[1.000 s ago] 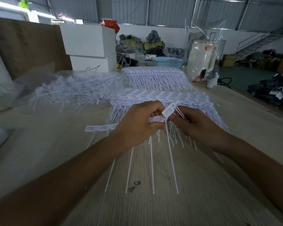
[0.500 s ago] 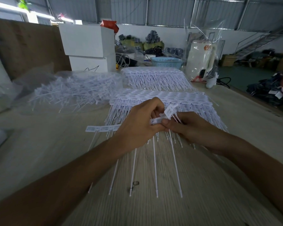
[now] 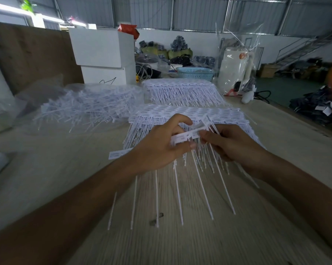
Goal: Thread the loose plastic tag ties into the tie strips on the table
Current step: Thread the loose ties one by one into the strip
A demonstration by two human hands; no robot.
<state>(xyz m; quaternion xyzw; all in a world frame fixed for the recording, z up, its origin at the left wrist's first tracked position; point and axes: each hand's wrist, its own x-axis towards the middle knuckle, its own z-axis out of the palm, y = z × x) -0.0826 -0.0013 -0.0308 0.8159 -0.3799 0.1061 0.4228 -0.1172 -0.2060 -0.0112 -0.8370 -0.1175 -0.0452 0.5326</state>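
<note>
- Tie strip [image 3: 188, 135] sits in the air between your two hands, just above the front edge of the big stack of finished strips [image 3: 190, 113] on the table [image 3: 69, 178].
- Your left hand [image 3: 159, 148] has its fingers curled around the strip's left part, thumb on top; the strip's far left end [image 3: 119, 154] pokes out behind your wrist.
- Your right hand [image 3: 230, 142] pinches at the strip's right end, where a tag head [image 3: 204, 122] tilts up and away from you. Whether that tag is a loose tie being fed in or the strip's own end, the blur does not let you tell.
- The strip's long axis runs left to right, rising slightly toward the right. The thin tails [image 3: 201, 188] of the ties already on it hang toward you, crosswise to the strip, fanning out over the table.
- So the next tie, in my judgement, has to go in across the strip, from the far side toward your body, at the right end. Your right hand is the nearer one for that.
- Loose ties [image 3: 81, 109] lie in a heap on clear plastic to your left, well apart from both hands.
- A second stack of strips [image 3: 182, 90] lies farther back, near a blue basket [image 3: 194, 73].
</note>
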